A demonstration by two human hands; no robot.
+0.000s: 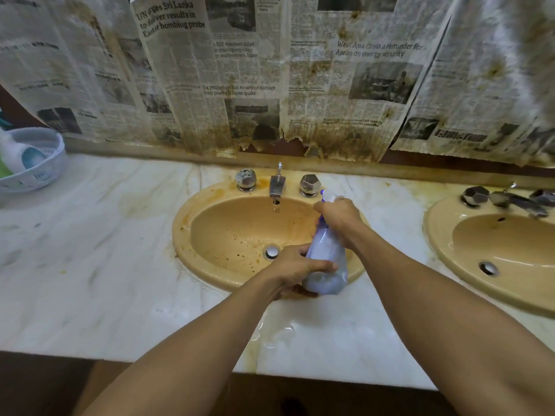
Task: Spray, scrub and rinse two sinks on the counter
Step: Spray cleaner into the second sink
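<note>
A stained yellow-tan sink [228, 235] sits in the middle of the marble counter [105, 250], with brown spots around its drain [271, 253]. Over its right half I hold a pale purple spray bottle [326, 259]. My left hand [295, 270] grips the bottle's lower body. My right hand [339, 217] wraps around its neck and spray head, which points into the basin. A second, similar sink [492, 253] lies at the right edge, partly cut off.
A chrome tap [277, 186] with two knobs stands behind the middle sink; another tap set [510, 201] serves the right one. A white basket [30, 159] with bottles sits at the far left. Stained newspaper [240, 70] covers the wall. The counter's front edge is near me.
</note>
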